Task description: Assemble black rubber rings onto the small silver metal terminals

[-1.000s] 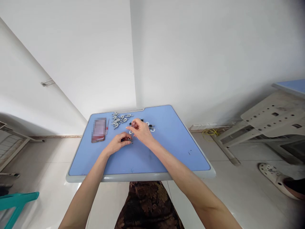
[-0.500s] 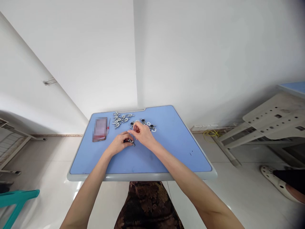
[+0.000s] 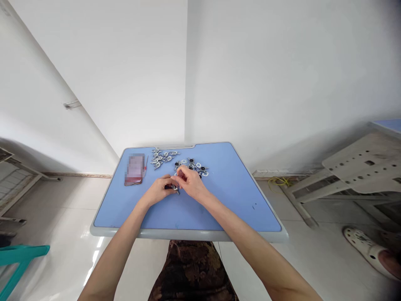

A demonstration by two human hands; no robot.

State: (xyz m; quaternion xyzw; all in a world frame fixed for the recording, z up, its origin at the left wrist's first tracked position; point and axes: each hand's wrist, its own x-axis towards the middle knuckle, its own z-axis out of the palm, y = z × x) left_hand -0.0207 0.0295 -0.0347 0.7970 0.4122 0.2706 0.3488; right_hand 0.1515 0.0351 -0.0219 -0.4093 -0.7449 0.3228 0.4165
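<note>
My left hand [image 3: 158, 190] and my right hand [image 3: 190, 182] meet near the middle of the blue table [image 3: 219, 209]. Between their fingertips is a small metal fitting [image 3: 175, 188], mostly hidden by my fingers. Both hands seem to pinch it. Just beyond my right hand lies a loose group of similar silver fittings with black round centres [image 3: 191, 167]. Another heap of silver fittings [image 3: 162, 157] sits further left, nearer the table's far edge. Neither hand touches these groups.
A phone with a blurred back [image 3: 135, 169] and a thin red-tipped tool [image 3: 145, 164] lie at the table's left. A grey rim runs around the tabletop. A white table frame [image 3: 360, 167], a yellow cable [image 3: 278, 184], and a person's foot in a white clog [image 3: 369, 253] are on the right.
My hands have drawn closer, and my right fingers have moved down onto the fitting held with my left. The whole view has shifted slightly, moving the table to the right.
</note>
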